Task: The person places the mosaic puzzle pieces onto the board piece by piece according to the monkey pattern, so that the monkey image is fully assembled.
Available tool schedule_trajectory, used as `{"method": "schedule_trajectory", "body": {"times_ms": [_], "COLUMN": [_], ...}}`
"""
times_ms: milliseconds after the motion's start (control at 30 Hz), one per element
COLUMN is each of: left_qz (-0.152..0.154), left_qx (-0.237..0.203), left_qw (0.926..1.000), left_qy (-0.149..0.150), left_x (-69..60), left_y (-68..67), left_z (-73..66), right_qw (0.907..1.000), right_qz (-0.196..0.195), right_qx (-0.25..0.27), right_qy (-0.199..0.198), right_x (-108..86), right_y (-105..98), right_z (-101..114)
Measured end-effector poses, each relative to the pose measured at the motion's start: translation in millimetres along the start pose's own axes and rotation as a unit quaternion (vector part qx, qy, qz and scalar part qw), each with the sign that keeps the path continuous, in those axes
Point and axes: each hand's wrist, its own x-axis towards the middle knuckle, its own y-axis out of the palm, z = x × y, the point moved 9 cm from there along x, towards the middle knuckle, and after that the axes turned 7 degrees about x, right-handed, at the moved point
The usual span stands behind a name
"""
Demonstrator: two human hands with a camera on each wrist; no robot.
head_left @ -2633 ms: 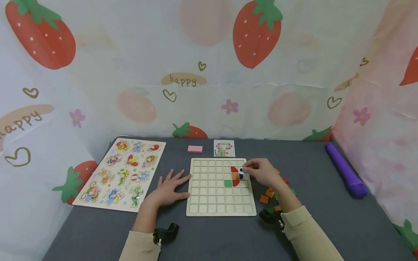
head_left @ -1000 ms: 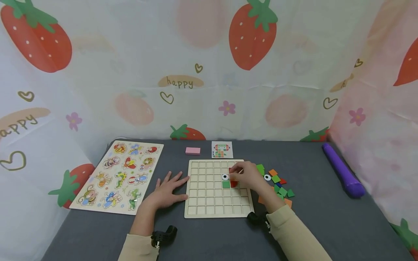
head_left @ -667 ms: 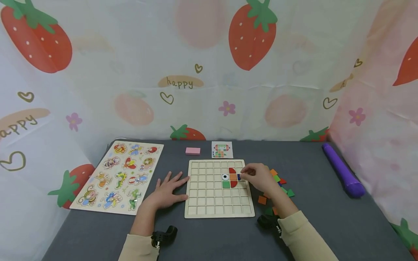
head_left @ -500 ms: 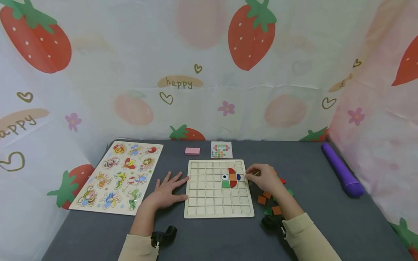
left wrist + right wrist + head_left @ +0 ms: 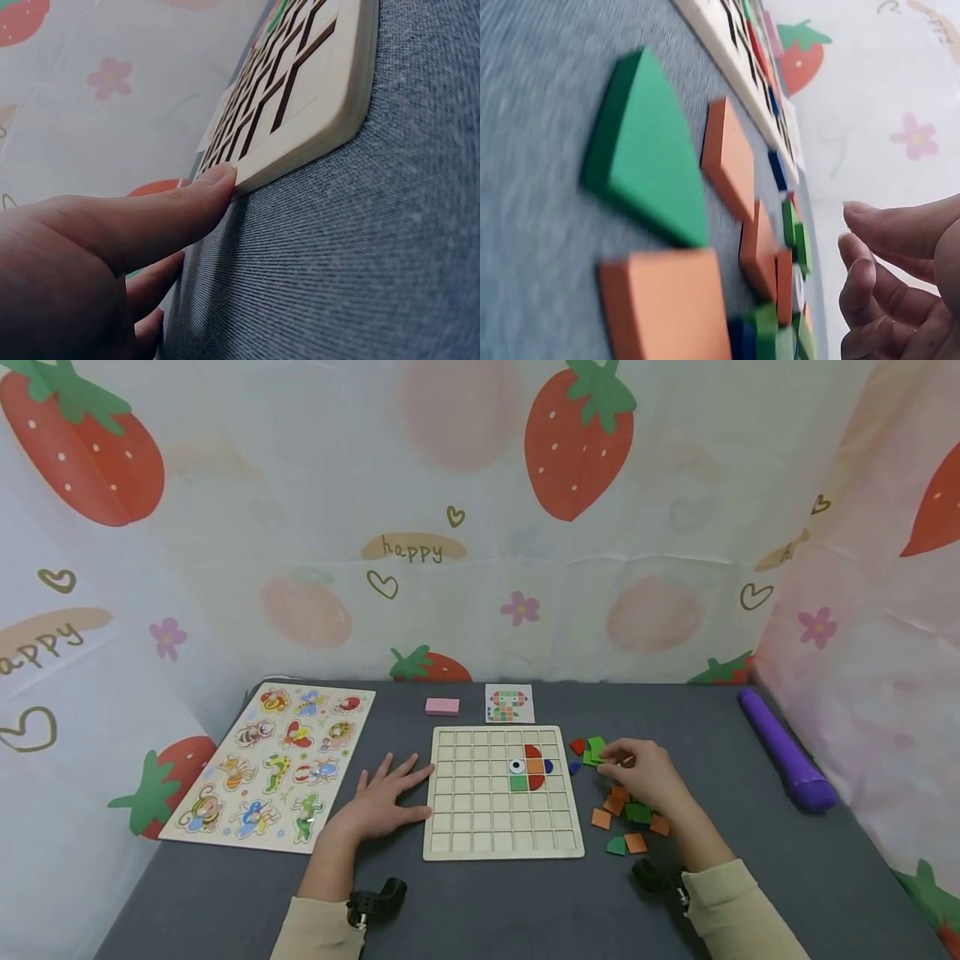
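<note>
My left hand [image 5: 384, 806] lies flat on the cloth with fingers spread. Its thumb touches the left edge of a wooden grid board [image 5: 480, 827], as the left wrist view shows. The board carries a white eye tile [image 5: 517, 767], a green square [image 5: 518, 783], an orange square [image 5: 534, 767], red rounded pieces [image 5: 536, 782] and a blue rounded piece [image 5: 548, 767]. Right of the board, my right hand [image 5: 641, 772] hovers beside light green tiles [image 5: 592, 750], fingers loosely bent. In the right wrist view its thumb and index fingertips almost meet; no tile shows between them.
Loose orange squares [image 5: 635, 843], a dark green rounded piece [image 5: 617, 846] and other tiles lie around the right hand. A picture card [image 5: 509, 703] and pink block [image 5: 442, 707] stand behind the board. An insect puzzle [image 5: 273, 760] lies left, a purple cylinder [image 5: 787, 750] right.
My right hand has moved right, off the board to the loose tiles. An eye tile now sits left of the orange square, and the blue rounded piece is uncovered. My left hand stays put.
</note>
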Motion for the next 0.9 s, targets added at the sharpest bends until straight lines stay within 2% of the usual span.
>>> {"method": "schedule_trajectory", "body": {"times_ms": [300,633,900], "left_qz": [0.003,0.001,0.001], "left_qx": [0.004,0.005,-0.001], "left_qw": [1.0000,1.0000,1.0000], "left_qy": [0.001,0.003,0.006], "left_x": [-0.5,-0.6,-3.1], "left_y": [0.2,-2.0,-1.8], "left_z": [-1.1,-1.8,-0.4], "right_qw": [0.9999,0.9989,0.9967], "right_qz": [-0.002,0.006,0.004], "right_qx": [-0.009,-0.040,-0.066], "right_qy": [0.015,0.025,0.047], "right_x": [2.3,22.9,28.0], "right_y": [-8.3,1.5,8.7], "right_z": [-11.5,-17.7,-17.1]}}
